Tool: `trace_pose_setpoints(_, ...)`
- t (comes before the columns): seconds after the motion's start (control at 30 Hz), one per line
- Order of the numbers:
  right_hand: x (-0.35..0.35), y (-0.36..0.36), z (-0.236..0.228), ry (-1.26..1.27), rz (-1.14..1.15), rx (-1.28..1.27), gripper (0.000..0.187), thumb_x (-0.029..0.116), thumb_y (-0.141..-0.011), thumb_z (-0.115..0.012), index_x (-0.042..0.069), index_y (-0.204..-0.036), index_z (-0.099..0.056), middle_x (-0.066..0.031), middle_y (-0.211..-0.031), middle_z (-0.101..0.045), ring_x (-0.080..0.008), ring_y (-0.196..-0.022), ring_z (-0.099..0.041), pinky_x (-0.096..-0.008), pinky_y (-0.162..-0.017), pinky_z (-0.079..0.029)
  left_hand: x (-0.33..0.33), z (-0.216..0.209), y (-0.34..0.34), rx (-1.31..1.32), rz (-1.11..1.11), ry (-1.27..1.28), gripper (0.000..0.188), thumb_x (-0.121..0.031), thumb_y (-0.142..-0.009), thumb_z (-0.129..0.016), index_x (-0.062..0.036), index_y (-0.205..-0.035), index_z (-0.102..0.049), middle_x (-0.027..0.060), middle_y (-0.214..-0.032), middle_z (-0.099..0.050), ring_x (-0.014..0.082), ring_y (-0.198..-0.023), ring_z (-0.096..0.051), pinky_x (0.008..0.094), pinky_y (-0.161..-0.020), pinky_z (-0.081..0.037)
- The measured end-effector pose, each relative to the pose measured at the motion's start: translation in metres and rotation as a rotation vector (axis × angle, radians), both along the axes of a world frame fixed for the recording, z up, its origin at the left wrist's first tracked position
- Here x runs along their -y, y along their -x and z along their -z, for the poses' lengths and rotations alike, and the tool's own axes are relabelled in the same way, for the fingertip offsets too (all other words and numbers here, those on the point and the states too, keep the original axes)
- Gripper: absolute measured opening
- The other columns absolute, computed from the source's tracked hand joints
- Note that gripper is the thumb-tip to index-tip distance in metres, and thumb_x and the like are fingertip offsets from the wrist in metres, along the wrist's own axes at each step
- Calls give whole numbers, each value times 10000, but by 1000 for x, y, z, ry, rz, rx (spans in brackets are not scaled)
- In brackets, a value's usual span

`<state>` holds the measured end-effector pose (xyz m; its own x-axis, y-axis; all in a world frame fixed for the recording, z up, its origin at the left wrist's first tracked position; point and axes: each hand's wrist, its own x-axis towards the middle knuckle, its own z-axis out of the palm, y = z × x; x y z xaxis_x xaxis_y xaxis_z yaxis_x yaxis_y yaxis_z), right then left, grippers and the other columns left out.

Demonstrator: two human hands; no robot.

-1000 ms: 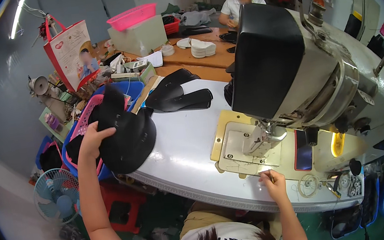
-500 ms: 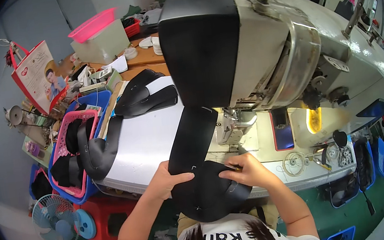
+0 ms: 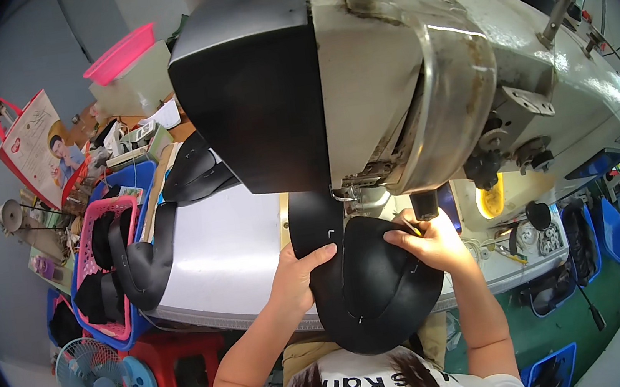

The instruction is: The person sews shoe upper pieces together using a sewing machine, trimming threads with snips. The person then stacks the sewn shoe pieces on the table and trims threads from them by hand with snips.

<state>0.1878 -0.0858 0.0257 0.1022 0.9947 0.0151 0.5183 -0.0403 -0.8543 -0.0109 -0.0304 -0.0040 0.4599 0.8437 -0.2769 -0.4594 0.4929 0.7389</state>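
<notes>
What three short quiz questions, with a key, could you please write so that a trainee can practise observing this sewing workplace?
1. True or false: the person's left hand and right hand both hold the same black piece.

2. Multiple choice: where in the picture does the fan stand?
a) lower left
b) upper right
c) lower right

3. Fill in the missing word: the plastic stool near the fan is coloured ____.

Key: 1. true; 2. a; 3. red.
</notes>
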Motion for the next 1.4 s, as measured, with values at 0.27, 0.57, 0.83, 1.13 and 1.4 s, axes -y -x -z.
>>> trace_pose_setpoints(0.27, -12, -9, 8, -1, 197, -313, 365, 188, -609, -717, -13, -850, -530, -61, -772, -545, -146, -733, -516, -273, -675, -421, -13, -6, -21, 57, -17, 47, 239, 1, -693, -597, -34, -910, -503, 56, -832, -553, 149, -744, -556, 271, -664, -470)
trace_pose_setpoints(0.57, -37, -53, 50, -119, 188, -119, 218, 158, -657, -606, 61, -849, -570, -74, -837, -581, -224, -775, -545, -295, -673, -422, -37, -23, -37, 14, 4, -6, 257, -14, -687, -603, -22, -920, -494, 65, -859, -549, 152, -796, -540, 284, -701, -450)
trace_pose_setpoints(0.83, -42, -72, 75, -60, 294, 168, 258, 218, -669, -535, 137, -910, -573, -80, -894, -580, -259, -906, -511, -378, -838, -342, -34, -26, -38, -32, -52, -44, 321, -6, -682, -611, -27, -968, -466, 65, -903, -536, 151, -837, -524, 294, -744, -432)
trace_pose_setpoints(1.13, -44, -76, 65, -89, 263, 278, 303, 297, -721, -433, 100, -912, -561, -142, -922, -564, -302, -872, -524, -378, -784, -387, -37, -11, -44, -63, -51, -83, 298, 1, -685, -598, -30, -953, -471, 59, -907, -528, 144, -839, -514, 287, -754, -419)
trace_pose_setpoints(1.4, -42, -73, 52, 104, 134, 565, 409, 381, -772, -325, 64, -920, -538, -178, -950, -547, -325, -896, -503, -366, -769, -392, -43, -12, -41, 28, -18, -33, 279, 14, -703, -565, -23, -965, -475, 60, -890, -533, 141, -792, -535, 273, -688, -448)
